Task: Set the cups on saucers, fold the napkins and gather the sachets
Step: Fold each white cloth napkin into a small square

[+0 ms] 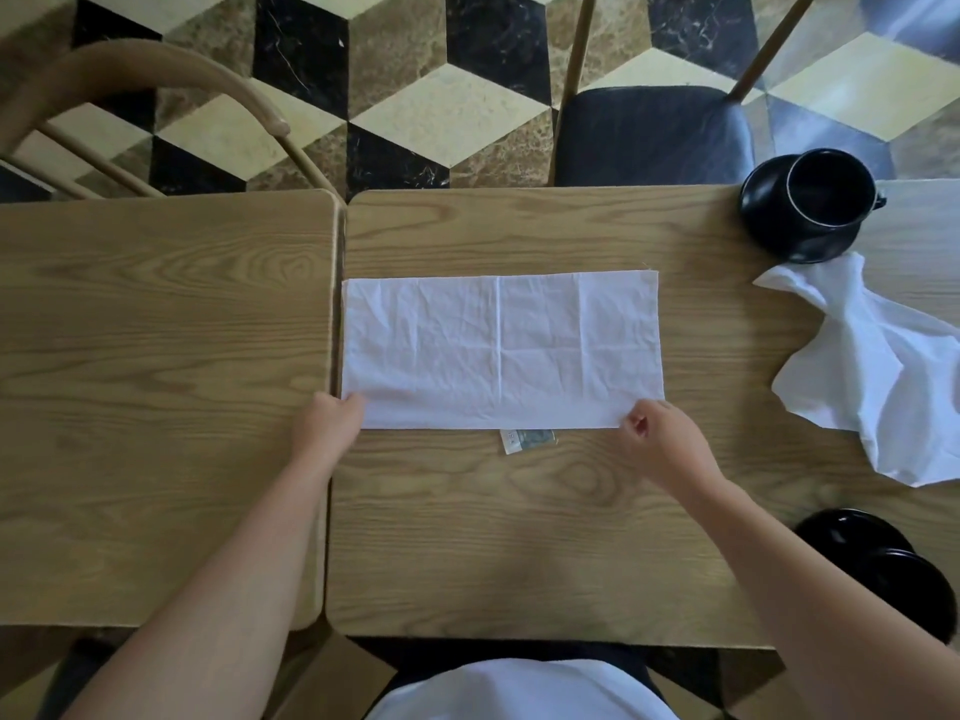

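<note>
White cloth, a napkin (501,350) folded into a long rectangle, lies flat on the right one of 2 wooden tables (519,537) pushed edge to edge. The left hand (326,426) pinches the napkin's near left corner, fingers closed on the fabric right at the seam between the tables. The right hand (662,444) grips the near right corner, fingertips (638,417) curled over the cloth edge. Between the 2 hands, just on the near side of the napkin's edge, a small sachet (527,440) pokes out, partly tucked under the fabric. Beyond the right fingers and off to their right, a second napkin (878,371) lies crumpled and unfolded. Farther still from those fingers, a black cup (826,192) sits on a black saucer (769,220), touching the crumpled napkin's far tip. Behind the right wrist, near the table's right side, sits more black crockery (883,563), partly hidden by the forearm; whether it is a cup on its saucer, I cannot tell.
</note>
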The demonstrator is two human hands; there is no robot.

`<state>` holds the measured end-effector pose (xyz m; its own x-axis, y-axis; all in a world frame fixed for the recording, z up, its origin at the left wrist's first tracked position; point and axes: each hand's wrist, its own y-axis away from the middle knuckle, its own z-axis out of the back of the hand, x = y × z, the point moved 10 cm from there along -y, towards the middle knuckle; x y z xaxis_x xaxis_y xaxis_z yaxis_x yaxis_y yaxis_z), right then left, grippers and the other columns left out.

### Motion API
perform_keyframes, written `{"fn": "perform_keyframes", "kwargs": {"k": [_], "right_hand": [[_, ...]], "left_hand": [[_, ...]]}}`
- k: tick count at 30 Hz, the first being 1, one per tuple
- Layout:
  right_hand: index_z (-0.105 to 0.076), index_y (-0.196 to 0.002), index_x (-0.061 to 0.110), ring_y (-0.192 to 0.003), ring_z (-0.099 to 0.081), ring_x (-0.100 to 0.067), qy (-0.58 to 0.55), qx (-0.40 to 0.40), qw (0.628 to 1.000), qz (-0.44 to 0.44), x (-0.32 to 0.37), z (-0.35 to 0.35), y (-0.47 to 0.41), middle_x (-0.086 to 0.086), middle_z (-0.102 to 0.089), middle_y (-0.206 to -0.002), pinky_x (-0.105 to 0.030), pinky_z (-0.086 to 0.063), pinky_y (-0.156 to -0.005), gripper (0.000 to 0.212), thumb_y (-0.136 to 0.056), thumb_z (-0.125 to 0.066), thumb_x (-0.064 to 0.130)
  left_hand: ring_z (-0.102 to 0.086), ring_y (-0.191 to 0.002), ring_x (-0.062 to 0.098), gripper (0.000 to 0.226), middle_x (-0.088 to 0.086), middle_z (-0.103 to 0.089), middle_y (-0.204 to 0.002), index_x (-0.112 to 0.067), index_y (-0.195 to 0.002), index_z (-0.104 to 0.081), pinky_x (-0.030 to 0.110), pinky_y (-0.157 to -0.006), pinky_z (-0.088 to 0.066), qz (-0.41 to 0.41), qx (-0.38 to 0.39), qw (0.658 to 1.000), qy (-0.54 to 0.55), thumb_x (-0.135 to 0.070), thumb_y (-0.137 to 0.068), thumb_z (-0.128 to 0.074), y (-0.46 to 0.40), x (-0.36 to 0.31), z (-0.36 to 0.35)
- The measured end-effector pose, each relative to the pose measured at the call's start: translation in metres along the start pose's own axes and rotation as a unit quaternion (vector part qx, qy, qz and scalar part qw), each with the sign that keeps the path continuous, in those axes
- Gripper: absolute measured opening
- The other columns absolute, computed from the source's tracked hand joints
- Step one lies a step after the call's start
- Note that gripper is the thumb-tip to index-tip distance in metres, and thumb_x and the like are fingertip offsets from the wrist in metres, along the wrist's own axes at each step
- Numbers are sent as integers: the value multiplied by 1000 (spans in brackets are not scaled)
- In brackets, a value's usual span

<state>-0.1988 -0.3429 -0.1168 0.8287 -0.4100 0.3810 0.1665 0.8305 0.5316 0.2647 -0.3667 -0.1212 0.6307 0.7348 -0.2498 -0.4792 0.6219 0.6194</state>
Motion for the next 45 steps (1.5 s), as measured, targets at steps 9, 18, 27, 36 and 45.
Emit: {"fn": "perform_keyframes", "kwargs": {"k": [9,18,27,36,45], "right_hand": [[-62,-78,8,-65,-61,-27,20,57,996,-65,9,12,-18,-7,-66,-73,-33,-48,-57,21,-86,-53,25],[-55,-129,15,-126,-45,-33,144,-8,980,137,130,74,-132,-7,-56,-133,-45,-42,-96,43,-87,-64,17],[-64,-84,21,-91,-52,-27,325,157,930,72,145,55,-123,-1,-60,-88,-38,-31,-80,15,-80,-58,34],[-72,-90,31,-65,-71,-12,-215,206,954,18,205,96,9,9,-76,-74,-24,-54,-53,5,-85,-71,33],[-65,-96,10,-65,-69,-20,-602,195,774,-20,200,115,120,-4,-68,-76,-29,-53,-57,16,-94,-63,26]], "left_hand": [[-50,-58,27,20,3,-52,-63,-12,-74,-49,33,-54,-34,50,-33,993,98,-28,-84,-54,31,21,-1],[-69,-61,29,16,18,-67,-69,1,-79,-61,33,-55,-60,315,280,663,619,-9,-92,-58,142,-75,-154],[-63,-75,28,17,13,-62,-86,-4,-93,-59,34,-65,-52,277,406,762,421,-20,-92,-64,202,-107,-204],[-65,-113,43,86,25,-63,-128,-2,-129,-51,52,-102,-48,208,434,624,615,-64,-74,-72,224,-122,-170],[-55,-124,36,38,16,-54,-139,-14,-125,-58,51,-108,-42,39,288,620,729,-11,-87,-65,197,-72,-49]]}}
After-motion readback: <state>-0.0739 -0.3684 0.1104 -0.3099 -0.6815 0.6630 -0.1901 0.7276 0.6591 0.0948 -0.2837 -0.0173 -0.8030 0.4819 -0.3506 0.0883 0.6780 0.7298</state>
